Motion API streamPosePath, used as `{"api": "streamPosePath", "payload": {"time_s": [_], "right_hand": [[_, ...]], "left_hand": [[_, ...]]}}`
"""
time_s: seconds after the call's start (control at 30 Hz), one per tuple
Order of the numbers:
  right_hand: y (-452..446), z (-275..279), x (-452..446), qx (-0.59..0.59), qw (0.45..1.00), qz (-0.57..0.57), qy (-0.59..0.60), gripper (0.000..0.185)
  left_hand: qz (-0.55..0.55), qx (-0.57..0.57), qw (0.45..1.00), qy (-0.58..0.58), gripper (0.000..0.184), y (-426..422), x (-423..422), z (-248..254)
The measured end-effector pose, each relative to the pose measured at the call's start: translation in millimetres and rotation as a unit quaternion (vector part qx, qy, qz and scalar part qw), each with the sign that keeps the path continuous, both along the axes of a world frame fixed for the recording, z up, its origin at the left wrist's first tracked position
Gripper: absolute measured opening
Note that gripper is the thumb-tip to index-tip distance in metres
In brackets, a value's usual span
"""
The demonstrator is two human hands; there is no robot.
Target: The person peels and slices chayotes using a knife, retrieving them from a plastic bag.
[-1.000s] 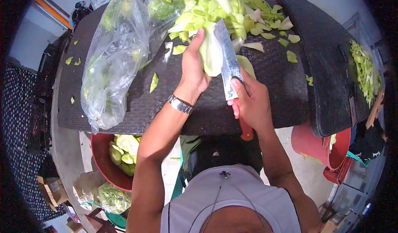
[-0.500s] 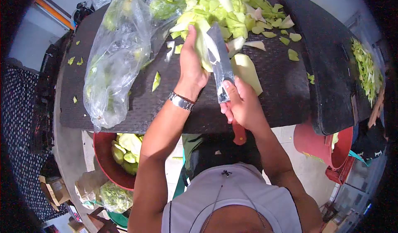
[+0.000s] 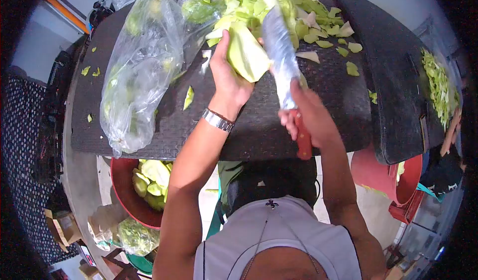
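On a dark table (image 3: pixel 224 130) beside a heap of pale-green slices (image 3: pixel 294 16), the right hand (image 3: pixel 311 111) grips the red handle of a wide-bladed knife (image 3: pixel 281 46). The left hand (image 3: pixel 231 81), partly open, cradles a peeled green piece (image 3: pixel 246 53).

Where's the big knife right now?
In the head view, the big knife is just right of the middle, in the right hand, its blade beside the pale green piece that the left hand holds.
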State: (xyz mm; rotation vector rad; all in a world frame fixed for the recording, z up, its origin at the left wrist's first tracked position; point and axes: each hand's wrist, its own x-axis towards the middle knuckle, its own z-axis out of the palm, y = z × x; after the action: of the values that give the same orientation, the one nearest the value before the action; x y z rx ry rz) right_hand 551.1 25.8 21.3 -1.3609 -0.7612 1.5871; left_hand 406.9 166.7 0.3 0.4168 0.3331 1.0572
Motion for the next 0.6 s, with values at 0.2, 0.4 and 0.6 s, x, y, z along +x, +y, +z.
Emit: {"api": "streamPosePath", "payload": {"time_s": [0.2, 0.4, 0.6], "right_hand": [[-29, -1, -35, 0.126, 0.942, 0.027, -0.311, 0.040], [-41, 8, -39, 0.172, 0.906, 0.058, -0.382, 0.048], [-39, -17, -44, 0.259, 0.839, 0.015, -0.479, 0.047]], "left_hand": [[0.006, 0.020, 0.999, -0.040, 0.059, 0, -4, -5], [0.044, 0.038, 0.998, -0.010, 0.061, 0, -4, -5], [0.090, 0.066, 0.994, 0.013, 0.059, -7, 2, -3]]}}
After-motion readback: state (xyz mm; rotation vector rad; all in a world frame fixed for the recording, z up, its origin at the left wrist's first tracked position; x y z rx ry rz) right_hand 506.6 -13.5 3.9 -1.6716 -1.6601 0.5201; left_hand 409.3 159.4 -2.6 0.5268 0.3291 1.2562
